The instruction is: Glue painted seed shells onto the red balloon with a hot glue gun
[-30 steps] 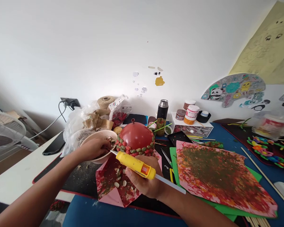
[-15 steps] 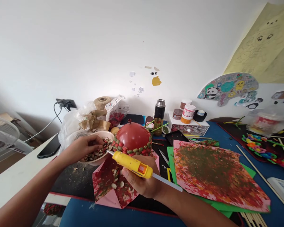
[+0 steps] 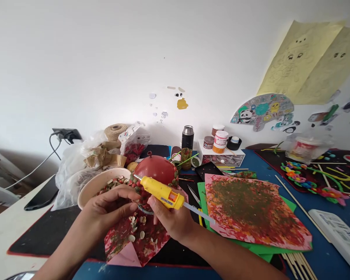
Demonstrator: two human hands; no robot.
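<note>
My right hand (image 3: 175,221) is wrapped round a yellow hot glue gun (image 3: 161,191), its metal nozzle pointing left and a clear glue stick jutting from its back. My left hand (image 3: 111,210) is just left of the gun with thumb and fingertips close together; whatever they pinch is too small to make out. Behind both hands stands a red balloon (image 3: 156,169), its lower part ringed with red and green painted nutshells. A patterned rim shows beneath it. The pale bowl (image 3: 87,188) of nutshells is partly hidden by my left hand. Loose shells (image 3: 132,238) lie on paint-stained pink paper (image 3: 125,254).
Pink painted sheets (image 3: 251,210) over green ones lie at the right. Scissors (image 3: 194,194) lie between these and the balloon. At the back stand a black flask (image 3: 188,147) and paint jars (image 3: 221,140); plastic bags (image 3: 76,167) and a phone (image 3: 42,193) are at the left.
My left hand has come out of the shell bowl and moved right, close to the glue gun's nozzle. The view has turned somewhat to the right. The right hand still grips the gun.
</note>
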